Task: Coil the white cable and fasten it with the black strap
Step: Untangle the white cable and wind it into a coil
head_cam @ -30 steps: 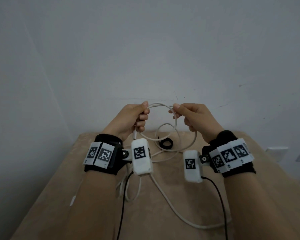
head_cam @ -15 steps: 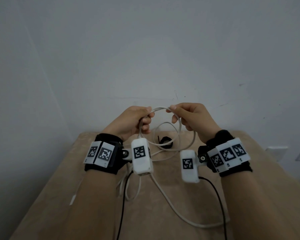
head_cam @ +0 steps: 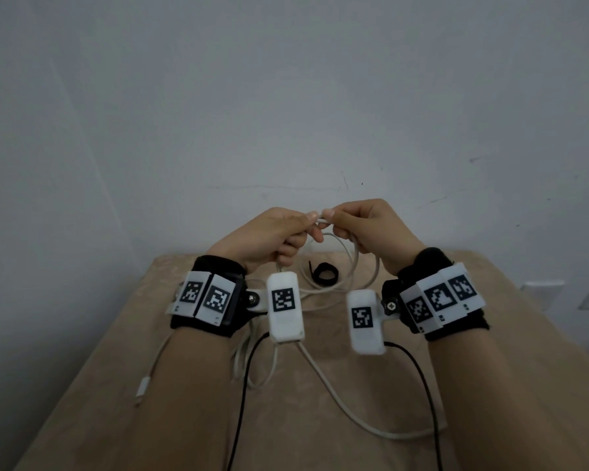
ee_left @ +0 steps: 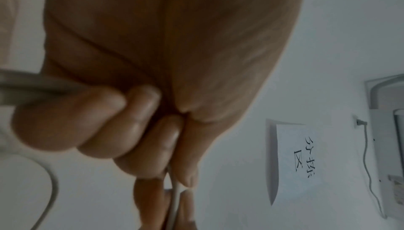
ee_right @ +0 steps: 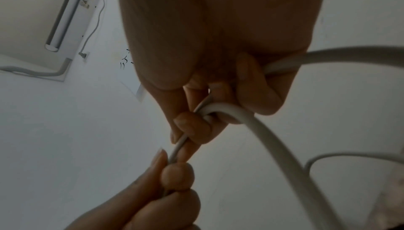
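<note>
the tan tabletop (head_cam: pixel 490 385) stands against a pale wall (head_cam: pixel 286 79), and most of the white cable (head_cam: pixel 323 379) lies loose on it: one long run curves toward the near right, other slack loops sit under the left wrist, and a plug end (head_cam: pixel 143 391) rests near the left forearm. both hands are raised above the far part of the tabletop, fingertips almost meeting. the left hand (head_cam: pixel 269 237) has its fingers curled round the white cable, thumb and forefinger pinching the strand at the top while more of it hangs down from the fist. the right hand (head_cam: pixel 371 229) pinches the same strand just beside the left thumb, and a further loop of cable passes through its curled fingers (ee_right: pixel 190 124) and sweeps down toward the tabletop. the black strap (head_cam: pixel 324 273) lies rolled in a small ring on the tabletop below and between the two hands, inside the hanging loop, touched by neither hand
</note>
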